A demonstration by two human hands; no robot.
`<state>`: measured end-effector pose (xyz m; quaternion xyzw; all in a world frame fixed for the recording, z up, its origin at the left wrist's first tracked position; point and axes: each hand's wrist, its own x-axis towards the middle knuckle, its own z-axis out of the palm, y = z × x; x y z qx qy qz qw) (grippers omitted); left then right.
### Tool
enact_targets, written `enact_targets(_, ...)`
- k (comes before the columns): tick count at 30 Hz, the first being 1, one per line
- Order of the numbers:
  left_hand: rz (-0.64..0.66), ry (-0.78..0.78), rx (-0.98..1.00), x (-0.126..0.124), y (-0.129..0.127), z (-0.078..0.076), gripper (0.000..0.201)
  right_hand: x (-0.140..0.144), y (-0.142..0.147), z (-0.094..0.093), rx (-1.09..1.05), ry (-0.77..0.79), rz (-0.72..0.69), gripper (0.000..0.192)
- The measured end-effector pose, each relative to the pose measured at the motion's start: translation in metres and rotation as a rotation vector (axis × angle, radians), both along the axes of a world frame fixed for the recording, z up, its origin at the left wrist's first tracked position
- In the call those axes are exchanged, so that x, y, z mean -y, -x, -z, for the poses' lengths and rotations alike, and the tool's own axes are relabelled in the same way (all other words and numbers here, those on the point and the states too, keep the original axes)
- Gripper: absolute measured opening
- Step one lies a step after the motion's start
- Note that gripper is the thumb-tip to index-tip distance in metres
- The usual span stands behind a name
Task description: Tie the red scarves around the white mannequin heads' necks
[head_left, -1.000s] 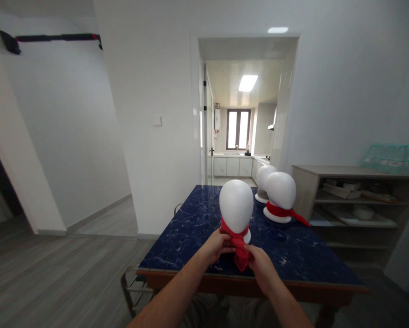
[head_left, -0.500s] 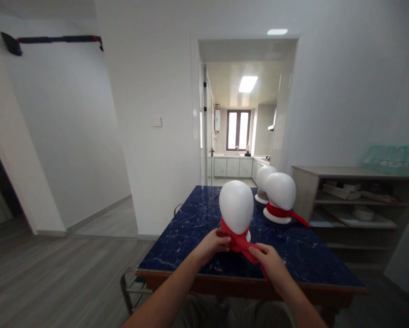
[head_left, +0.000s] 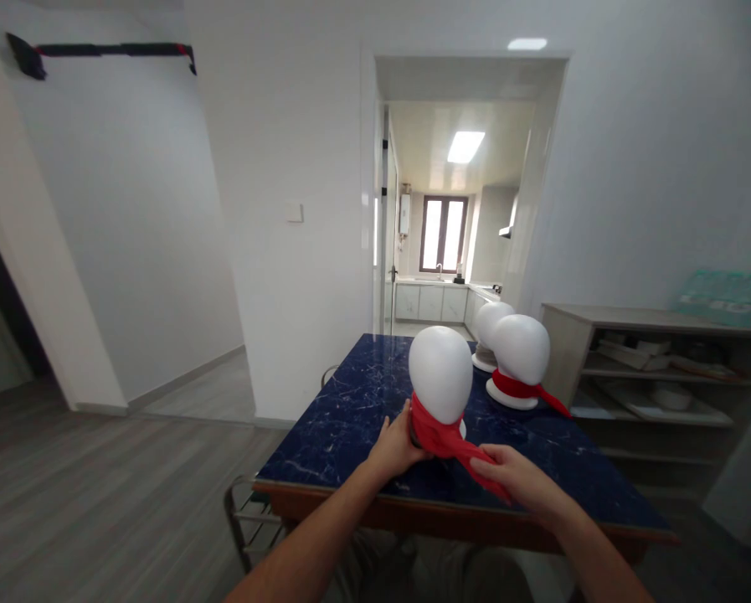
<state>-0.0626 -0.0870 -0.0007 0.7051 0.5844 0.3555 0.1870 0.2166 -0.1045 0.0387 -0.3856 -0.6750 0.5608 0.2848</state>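
Note:
A white foam mannequin head (head_left: 441, 373) stands on the dark blue marble table (head_left: 350, 427) with a red scarf (head_left: 445, 436) tied around its neck. My left hand (head_left: 395, 445) presses against the left side of the head's neck and base, fingers wrapped on the scarf there. My right hand (head_left: 516, 475) grips the scarf's loose tail, drawn out to the right and low over the table. Behind on the right stands a second white head (head_left: 522, 352) wearing its own red scarf (head_left: 529, 391), and a third bare head (head_left: 491, 323) behind that.
A wooden shelf unit (head_left: 657, 368) with papers and a bowl stands right of the table. A metal chair frame (head_left: 240, 523) sits at the table's near left corner. An open doorway (head_left: 460, 201) beyond leads to a kitchen. Grey wood floor spreads left.
My right hand has pulled the scarf's tail from in front of the head out to the right. My left hand shifted from the knot to the neck's left side. The view rose slightly.

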Motion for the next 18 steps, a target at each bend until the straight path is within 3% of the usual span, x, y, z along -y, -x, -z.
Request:
enact_targets(5,-0.027,-0.006,0.001,-0.004,0.004,0.009,0.125,-0.034,-0.067,-0.032,0.435,-0.146,-0.042,0.024)
enact_targets(9,-0.037,-0.009,0.025,-0.005,0.003,0.010,0.125,-0.070,-0.089,-0.044,0.796,-0.324,0.102,0.014)
enact_targets(13,-0.044,-0.019,0.036,-0.004,0.002,0.007,0.123,-0.097,-0.085,-0.028,0.994,-0.541,0.351,0.010)
enact_targets(16,-0.043,-0.013,0.042,-0.003,0.003,0.005,0.124,-0.110,-0.086,-0.007,1.016,-0.594,0.431,0.003)
enact_targets(18,-0.038,-0.006,0.039,-0.003,0.003,0.005,0.125,-0.116,-0.090,0.005,1.036,-0.586,0.461,0.008)
